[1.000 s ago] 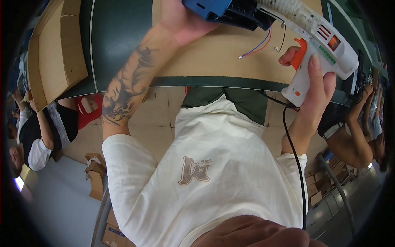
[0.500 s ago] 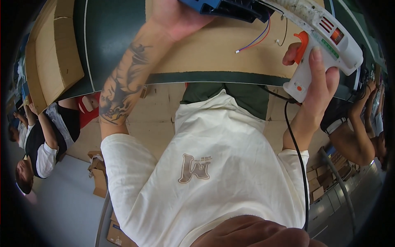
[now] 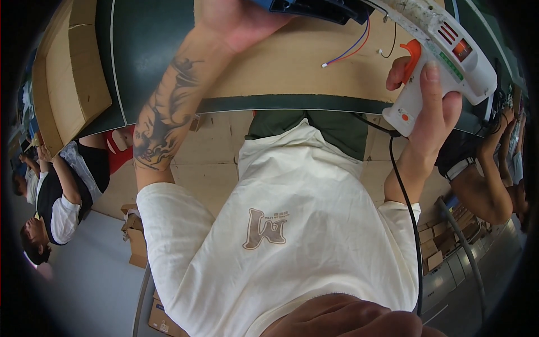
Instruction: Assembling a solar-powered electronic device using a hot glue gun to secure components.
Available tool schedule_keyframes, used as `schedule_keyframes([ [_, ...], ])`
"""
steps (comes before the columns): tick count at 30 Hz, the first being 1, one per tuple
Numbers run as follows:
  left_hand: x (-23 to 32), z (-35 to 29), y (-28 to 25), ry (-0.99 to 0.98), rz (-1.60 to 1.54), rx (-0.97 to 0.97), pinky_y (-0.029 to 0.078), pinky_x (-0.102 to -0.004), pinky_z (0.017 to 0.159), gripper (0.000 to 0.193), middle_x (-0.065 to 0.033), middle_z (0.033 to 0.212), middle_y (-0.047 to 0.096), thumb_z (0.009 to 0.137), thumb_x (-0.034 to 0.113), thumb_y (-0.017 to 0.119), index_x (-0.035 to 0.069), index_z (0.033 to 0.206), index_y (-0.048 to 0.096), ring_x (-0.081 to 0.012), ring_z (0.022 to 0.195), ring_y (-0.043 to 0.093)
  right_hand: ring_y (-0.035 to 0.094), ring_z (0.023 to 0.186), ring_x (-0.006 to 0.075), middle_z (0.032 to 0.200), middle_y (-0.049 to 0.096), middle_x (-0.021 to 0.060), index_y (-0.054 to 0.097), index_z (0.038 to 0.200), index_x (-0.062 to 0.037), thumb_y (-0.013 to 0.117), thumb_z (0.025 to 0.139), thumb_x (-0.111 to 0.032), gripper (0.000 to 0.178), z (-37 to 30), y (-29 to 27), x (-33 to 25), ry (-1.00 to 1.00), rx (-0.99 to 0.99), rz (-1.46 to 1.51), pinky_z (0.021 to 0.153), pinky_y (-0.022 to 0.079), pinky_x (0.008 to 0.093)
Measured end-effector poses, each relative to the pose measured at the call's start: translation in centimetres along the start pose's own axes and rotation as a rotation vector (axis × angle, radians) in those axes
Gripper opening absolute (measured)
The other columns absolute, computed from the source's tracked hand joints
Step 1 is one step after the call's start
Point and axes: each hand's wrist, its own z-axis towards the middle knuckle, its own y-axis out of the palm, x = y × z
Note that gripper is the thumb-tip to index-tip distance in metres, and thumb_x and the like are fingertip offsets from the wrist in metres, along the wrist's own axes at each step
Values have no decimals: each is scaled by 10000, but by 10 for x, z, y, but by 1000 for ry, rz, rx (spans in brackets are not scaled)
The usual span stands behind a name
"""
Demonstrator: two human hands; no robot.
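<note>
At the top edge, my left hand (image 3: 244, 25) grips a dark blue plastic housing (image 3: 314, 8); its fingertips are out of the picture or behind the part. Thin blue and red wires (image 3: 353, 50) hang from the housing and end in a small white connector. A short dark wire (image 3: 394, 39) dangles beside them. My right hand (image 3: 435, 104) is wrapped round the handle of a white hot glue gun (image 3: 474, 70), a finger at its orange trigger (image 3: 412, 56). The gun's front part reaches up to the housing's right end, but its nozzle tip is not visible.
A tan cardboard sheet (image 3: 292, 73) covers part of the dark green table (image 3: 149, 67). At the left edge stands an open cardboard box (image 3: 67, 73). A black cable (image 3: 401, 185) runs from the gun past my right arm. Other people (image 3: 70, 174) are on both sides.
My left hand and the blue housing have shifted slightly up and to the right. The glue gun stays almost in place, its trigger finger still at the trigger.
</note>
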Motion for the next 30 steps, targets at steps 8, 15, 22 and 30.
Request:
schedule_keyframes([
  [8, -1, 0, -2, 22, 15, -35, 530, -492, 977, 430, -132, 1215, 687, 971, 351, 585, 93, 1316, 580, -295, 1074, 679, 668, 833, 217, 935, 692, 173, 544, 1243, 70, 569, 1016, -151, 318, -2, 2, 13, -80, -20, -48, 777, 524, 333],
  [15, -7, 1, -6, 113, 22, 36, 550, -397, 942, 421, -147, 1176, 681, 957, 297, 614, 24, 1275, 577, -265, 1018, 684, 688, 1029, 340, 1077, 688, 266, 476, 1313, 132, 508, 1026, -121, 384, -3, 1, 14, -171, -47, -182, 955, 526, 441],
  [22, -8, 1, -13, 191, 201, 2, 541, -355, 942, 397, -134, 1134, 681, 942, 266, 619, 16, 1248, 583, -241, 1015, 671, 681, 1061, 351, 1149, 667, 289, 439, 1362, 124, 513, 1018, -94, 414, -5, 2, -3, -154, -34, -214, 927, 552, 446],
  [30, -2, -13, -20, 34, 74, 82, 466, -486, 1072, 560, -175, 1354, 604, 974, 438, 560, 57, 1383, 526, -324, 1205, 603, 663, 1095, 393, 1191, 644, 302, 409, 1404, 107, 491, 1040, -228, 501, -5, 3, 3, 35, 6, 110, 871, 583, 460],
])
